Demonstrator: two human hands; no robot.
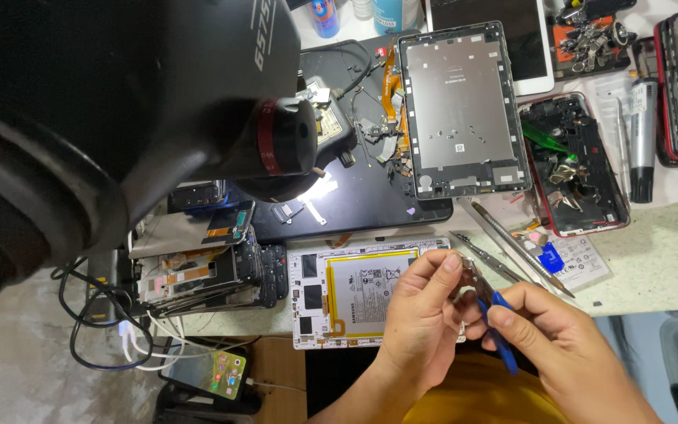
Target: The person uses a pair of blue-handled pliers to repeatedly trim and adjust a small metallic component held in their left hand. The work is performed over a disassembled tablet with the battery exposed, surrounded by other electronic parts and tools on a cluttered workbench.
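My left hand (421,302) pinches a small part at the jaws of blue-handled cutters (490,310), just above the right end of an opened white tablet (315,318) with its yellow-edged battery (366,286) showing. My right hand (551,338) grips the blue handles of the cutters. The part between my left fingers is too small to make out.
A black microscope head (198,102) overhangs a black work mat (370,204). A grey tablet back panel (461,110) lies behind; an opened red phone (578,169), metal tweezers (512,239), a stack of phone parts (213,267), cables (111,330) and a lit phone (209,369) surround.
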